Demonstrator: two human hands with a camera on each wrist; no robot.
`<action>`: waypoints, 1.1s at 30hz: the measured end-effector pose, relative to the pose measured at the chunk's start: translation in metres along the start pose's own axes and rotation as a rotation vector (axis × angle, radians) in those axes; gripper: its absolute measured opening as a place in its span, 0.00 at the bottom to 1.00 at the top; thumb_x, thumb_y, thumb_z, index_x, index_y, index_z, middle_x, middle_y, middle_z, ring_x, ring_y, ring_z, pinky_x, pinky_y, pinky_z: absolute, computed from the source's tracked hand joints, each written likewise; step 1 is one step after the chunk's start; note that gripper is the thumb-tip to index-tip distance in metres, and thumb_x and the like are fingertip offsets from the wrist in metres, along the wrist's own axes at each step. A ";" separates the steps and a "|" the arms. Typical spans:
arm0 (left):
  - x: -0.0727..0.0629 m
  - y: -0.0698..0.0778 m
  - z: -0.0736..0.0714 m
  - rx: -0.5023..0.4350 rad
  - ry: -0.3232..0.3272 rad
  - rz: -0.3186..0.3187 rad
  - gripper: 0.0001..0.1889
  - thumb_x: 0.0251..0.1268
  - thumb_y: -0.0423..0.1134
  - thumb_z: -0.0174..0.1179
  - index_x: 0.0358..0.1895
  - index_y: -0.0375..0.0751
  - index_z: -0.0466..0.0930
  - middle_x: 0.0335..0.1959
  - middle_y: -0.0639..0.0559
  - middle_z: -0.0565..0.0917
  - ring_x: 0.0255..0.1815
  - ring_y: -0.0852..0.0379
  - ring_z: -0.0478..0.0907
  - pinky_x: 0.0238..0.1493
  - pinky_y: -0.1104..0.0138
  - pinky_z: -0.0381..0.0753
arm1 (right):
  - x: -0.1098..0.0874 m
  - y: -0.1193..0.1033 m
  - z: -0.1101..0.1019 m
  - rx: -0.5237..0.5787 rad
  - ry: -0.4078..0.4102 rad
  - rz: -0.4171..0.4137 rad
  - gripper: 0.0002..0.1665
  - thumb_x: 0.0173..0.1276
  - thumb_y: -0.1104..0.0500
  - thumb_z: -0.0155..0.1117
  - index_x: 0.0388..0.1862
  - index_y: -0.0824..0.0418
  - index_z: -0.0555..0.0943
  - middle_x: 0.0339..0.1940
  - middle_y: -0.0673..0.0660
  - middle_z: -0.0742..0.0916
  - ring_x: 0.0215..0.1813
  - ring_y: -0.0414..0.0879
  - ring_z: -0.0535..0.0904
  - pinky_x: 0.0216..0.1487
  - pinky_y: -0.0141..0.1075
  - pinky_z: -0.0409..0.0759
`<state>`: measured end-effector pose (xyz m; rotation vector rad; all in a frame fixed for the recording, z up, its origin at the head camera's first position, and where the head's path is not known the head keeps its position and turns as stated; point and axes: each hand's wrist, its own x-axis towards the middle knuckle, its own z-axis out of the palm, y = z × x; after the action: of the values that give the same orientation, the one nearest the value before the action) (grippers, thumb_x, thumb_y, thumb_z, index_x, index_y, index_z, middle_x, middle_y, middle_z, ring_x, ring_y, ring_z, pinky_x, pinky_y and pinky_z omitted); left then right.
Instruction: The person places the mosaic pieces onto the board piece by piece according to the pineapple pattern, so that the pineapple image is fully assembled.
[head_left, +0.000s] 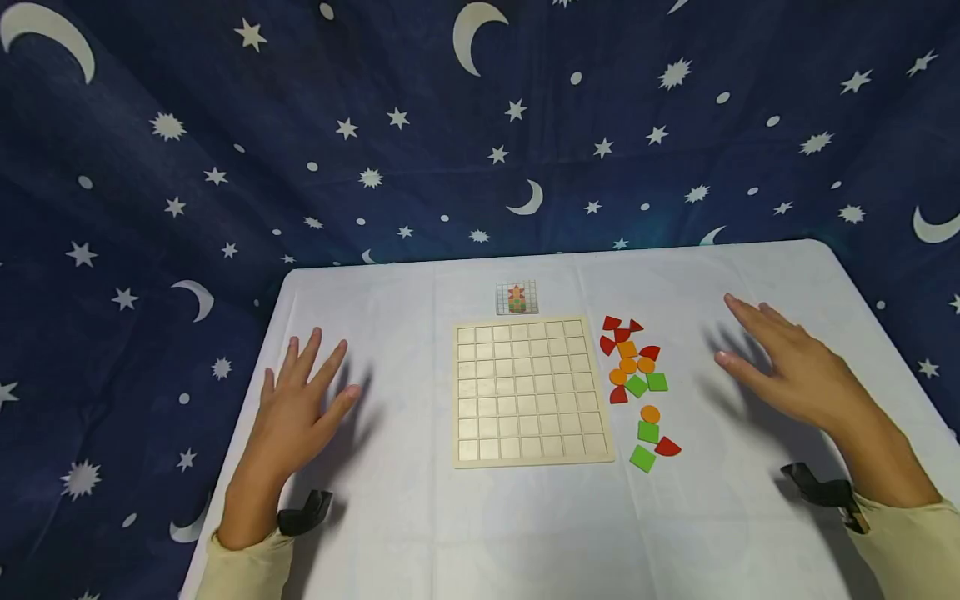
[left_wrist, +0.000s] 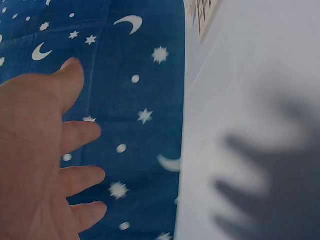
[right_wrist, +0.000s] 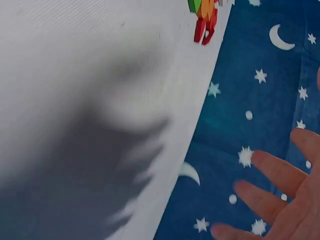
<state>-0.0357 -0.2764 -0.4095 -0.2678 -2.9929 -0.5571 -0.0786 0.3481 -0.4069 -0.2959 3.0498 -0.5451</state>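
My left hand (head_left: 296, 417) is hovering with fingers spread, holding nothing, near the left edge of the table (head_left: 390, 508). My right hand (head_left: 798, 375) is hovering likewise open-fingered, empty, toward the right edge. The board (head_left: 532, 392) is lying between, pieces (head_left: 636, 385) scattering just beside its right edge, the card (head_left: 517, 297) sitting beyond its far edge. White tabletop is giving both hands room.

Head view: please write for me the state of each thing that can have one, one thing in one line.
Left hand: open, fingers spread, holding nothing
Right hand: open, thumb apart, holding nothing
Grid board: flat, no pieces in its cells
Pattern card: pattern side showing
Red pieces: loose, scattered
Orange pieces: loose, scattered
Green pieces: loose, scattered
White tablecloth: lightly creased
Starry cloth: hanging, wrinkled
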 end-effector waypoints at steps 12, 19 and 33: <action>0.038 0.012 0.054 -0.322 0.023 0.060 0.27 0.75 0.47 0.61 0.72 0.39 0.74 0.73 0.41 0.73 0.75 0.39 0.69 0.72 0.42 0.69 | 0.070 -0.028 0.038 0.099 -0.094 -0.042 0.35 0.72 0.45 0.68 0.72 0.59 0.76 0.48 0.65 0.90 0.56 0.63 0.81 0.60 0.65 0.76; 0.049 0.028 0.080 -0.386 -0.062 0.057 0.26 0.69 0.48 0.67 0.67 0.41 0.80 0.71 0.45 0.76 0.75 0.43 0.71 0.74 0.45 0.68 | 0.096 -0.039 0.051 0.107 -0.171 -0.046 0.28 0.71 0.50 0.69 0.65 0.62 0.82 0.45 0.63 0.90 0.44 0.53 0.81 0.52 0.55 0.84; 0.059 0.038 0.100 -0.309 -0.315 0.107 0.45 0.57 0.60 0.73 0.78 0.55 0.67 0.85 0.44 0.48 0.86 0.40 0.37 0.78 0.34 0.26 | 0.113 -0.033 0.060 0.162 -0.169 -0.043 0.10 0.66 0.58 0.74 0.44 0.60 0.87 0.33 0.54 0.87 0.40 0.51 0.77 0.45 0.43 0.76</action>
<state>-0.0912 -0.1957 -0.4825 -0.5840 -3.1487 -1.0567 -0.1799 0.2761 -0.4515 -0.3814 2.8226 -0.7257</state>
